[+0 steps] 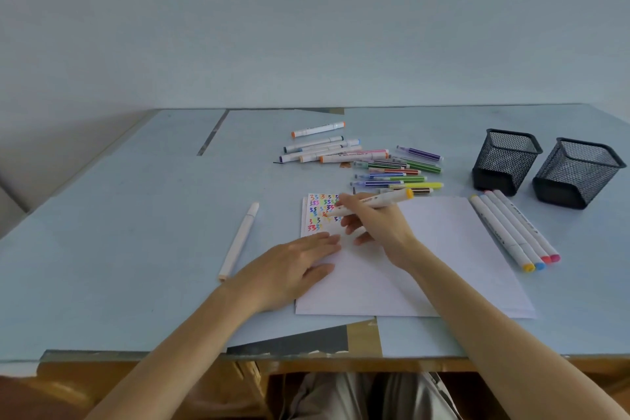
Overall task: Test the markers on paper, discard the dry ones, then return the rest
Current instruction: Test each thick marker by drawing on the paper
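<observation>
Risk: our right hand (375,225) grips a marker (370,204), our left hand (289,266) lies flat on the paper (443,249); ink could smear.

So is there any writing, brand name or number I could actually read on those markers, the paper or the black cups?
Squiggles on the paper: coloured test marks, no words or numbers.
Print on the four markers beside the paper: dark lettering along the barrels, too small and blurred to read.
Print on the marker in the right hand: blurred, unreadable.
Mesh cups: no text visible.
</observation>
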